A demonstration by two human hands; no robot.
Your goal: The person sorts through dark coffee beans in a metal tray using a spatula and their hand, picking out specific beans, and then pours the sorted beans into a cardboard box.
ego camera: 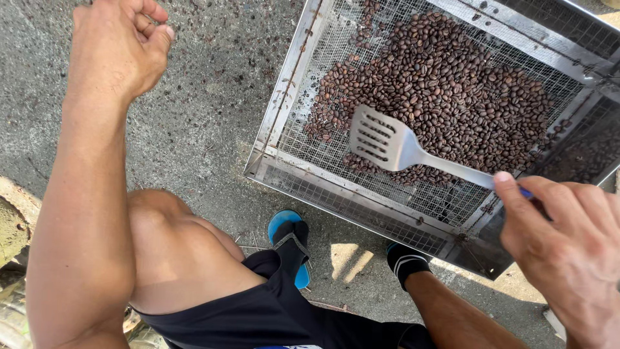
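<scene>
Coffee beans [445, 84] sit heaped mid-tray; your right hand [568, 252] grips the slotted spatula [381, 142], so sweep shallowly across the mesh tray [284, 97]. Your left hand [119, 48], upper left, is loosely curled, holding nothing.

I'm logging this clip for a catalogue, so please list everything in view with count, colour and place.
coffee beans: many, dark brown, heaped in the tray.
mesh sieve tray: one, silver metal frame with wire mesh, upper right on the ground.
slotted spatula: one, silver, blade over the beans.
concrete ground: grey, speckled, under everything.
sandal: one seen, blue, below the tray.
socks: two, black, on the feet.
shorts: one, black, bottom centre.
right hand: grips the spatula's handle.
left hand: loosely curled, empty, upper left.
</scene>
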